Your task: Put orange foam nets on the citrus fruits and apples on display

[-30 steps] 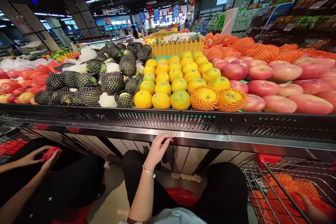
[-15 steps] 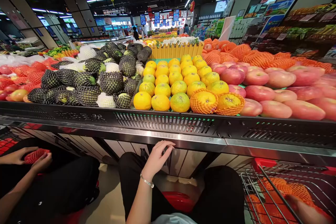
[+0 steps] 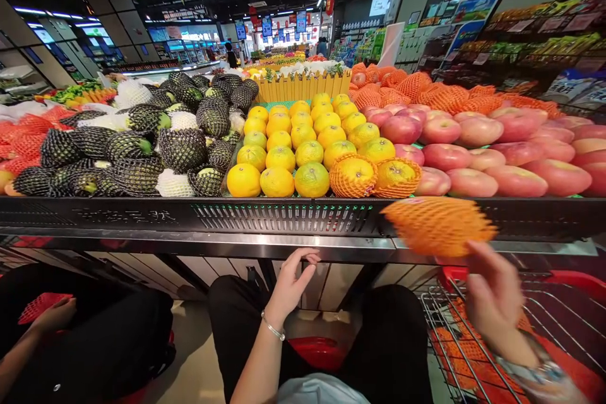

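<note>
My right hand [image 3: 495, 297] pinches one end of an orange foam fruit net [image 3: 440, 227], held up over the metal edge in front of the apples [image 3: 473, 183]. The net looks flattish and is blurred by motion. My left hand [image 3: 290, 284], loosely bent with thumb apart and nothing in it, is near the metal counter edge [image 3: 265, 245]. Beyond it, rows of yellow-green oranges [image 3: 279, 182] fill the middle of the display. Two front oranges at the right sit in orange foam nets [image 3: 353, 178].
Black-netted green fruit [image 3: 182, 150] is heaped to the left. A wire cart [image 3: 449, 328] with more orange foam nets [image 3: 454, 356] stands at my right. A co-worker's hand [image 3: 57, 314] at far left holds a red foam net [image 3: 43, 307]. A red stool [image 3: 315, 353] is beneath me.
My right hand has risen out of the cart with an orange foam net. My left hand stays near the edge. The view has turned slightly right. The co-worker's red net looks flatter.
</note>
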A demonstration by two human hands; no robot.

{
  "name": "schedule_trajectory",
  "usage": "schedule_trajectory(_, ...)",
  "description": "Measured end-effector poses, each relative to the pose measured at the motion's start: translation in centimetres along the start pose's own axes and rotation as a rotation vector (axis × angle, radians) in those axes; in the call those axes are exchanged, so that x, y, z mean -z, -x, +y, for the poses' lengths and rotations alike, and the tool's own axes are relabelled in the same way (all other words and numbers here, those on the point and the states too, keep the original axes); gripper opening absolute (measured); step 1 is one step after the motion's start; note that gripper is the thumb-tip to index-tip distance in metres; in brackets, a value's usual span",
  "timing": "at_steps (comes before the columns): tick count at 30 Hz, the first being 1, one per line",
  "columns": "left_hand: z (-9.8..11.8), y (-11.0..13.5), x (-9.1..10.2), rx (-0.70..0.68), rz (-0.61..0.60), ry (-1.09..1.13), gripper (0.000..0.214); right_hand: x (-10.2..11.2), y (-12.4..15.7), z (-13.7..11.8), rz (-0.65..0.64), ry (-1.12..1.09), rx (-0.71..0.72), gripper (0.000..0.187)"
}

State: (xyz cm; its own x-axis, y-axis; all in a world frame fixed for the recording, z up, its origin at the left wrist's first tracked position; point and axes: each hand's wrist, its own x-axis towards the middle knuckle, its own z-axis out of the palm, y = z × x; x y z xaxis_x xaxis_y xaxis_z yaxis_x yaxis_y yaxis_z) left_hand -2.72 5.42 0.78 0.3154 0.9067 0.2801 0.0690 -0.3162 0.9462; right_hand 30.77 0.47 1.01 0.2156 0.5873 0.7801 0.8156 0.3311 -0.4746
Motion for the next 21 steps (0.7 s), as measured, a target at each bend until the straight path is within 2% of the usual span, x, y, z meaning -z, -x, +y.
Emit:
schedule_trajectory(2, -0.2, 0.4, -0.6, -0.039, 0.005, 0.201, 0.045, -2.4, 0.0, -3.1, -0.13, -0.127, 0.294, 0.049)
schedule_trajectory(4, -0.5, 1.1, -0.9, -0.066, 0.043, 0.367, 0.058, -4.6, -0.4, -6.1, -0.233, -0.222, 0.492, 0.045)
schedule_trajectory(7, -1.0, 2.0, -0.4, -0.037, 0.236, 0.445, 0.07, -7.2, -0.7, -9.4, -0.357, -0.351, 0.58, 0.039)
schedule_trajectory(10, -1.4, 2.5, 0.6, 0.013, 0.484, 0.412, 0.067, -8.7, -0.1, -10.9, -0.442, -0.459, 0.659, 0.036)
schedule_trajectory(12, -1.6, 2.6, 1.2, 0.011, 0.6, 0.41, 0.057, -9.2, 0.7, -11.1, -0.444, -0.475, 0.631, 0.034)
schedule_trajectory(15, -2.0, 2.7, 1.6, 0.01, 0.64, 0.398, 0.044, -9.4, 1.7, -10.9, -0.278, -0.492, 0.361, 0.03)
schedule_trajectory(17, -2.2, 2.9, 1.5, 0.002, 0.588, 0.367, 0.04, -9.4, 1.7, -10.8, -0.206, -0.54, 0.231, 0.03)
schedule_trajectory(18, -2.3, 3.1, 1.4, -0.014, 0.535, 0.342, 0.037, -9.4, 1.5, -10.8, -0.223, -0.568, 0.209, 0.032)
schedule_trajectory(21, -2.2, 3.4, 1.2, -0.118, 0.303, 0.242, 0.033, -9.8, 0.5, -11.2, -0.394, -0.66, 0.148, 0.029)
